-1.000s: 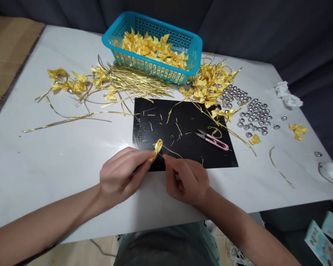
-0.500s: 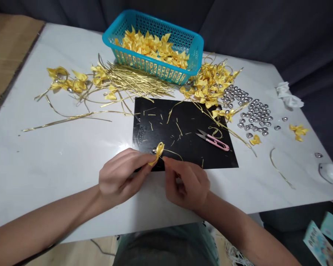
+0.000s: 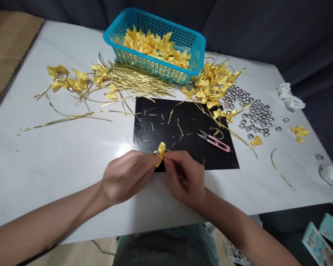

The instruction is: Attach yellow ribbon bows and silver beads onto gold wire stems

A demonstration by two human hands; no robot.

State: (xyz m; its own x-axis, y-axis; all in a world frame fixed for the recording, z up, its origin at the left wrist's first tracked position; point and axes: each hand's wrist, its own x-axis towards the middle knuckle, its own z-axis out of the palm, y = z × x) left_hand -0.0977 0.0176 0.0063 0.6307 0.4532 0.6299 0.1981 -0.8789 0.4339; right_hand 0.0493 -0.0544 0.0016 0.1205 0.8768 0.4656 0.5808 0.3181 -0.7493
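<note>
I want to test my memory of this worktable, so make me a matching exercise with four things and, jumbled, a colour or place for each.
Things:
1. Basket
2. Snips
3. Mat
4. Held ribbon

Descriptions:
A. Black, under the snips
B. Yellow, in the left hand
C. Blue, at the table's far side
D. Pink-handled

Pairs: 1-C, 2-D, 3-A, 4-B

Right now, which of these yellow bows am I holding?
The yellow bow above the black mat, pinched in your left hand with your right hand beside it; the others lie in the blue basket or on the table.
</note>
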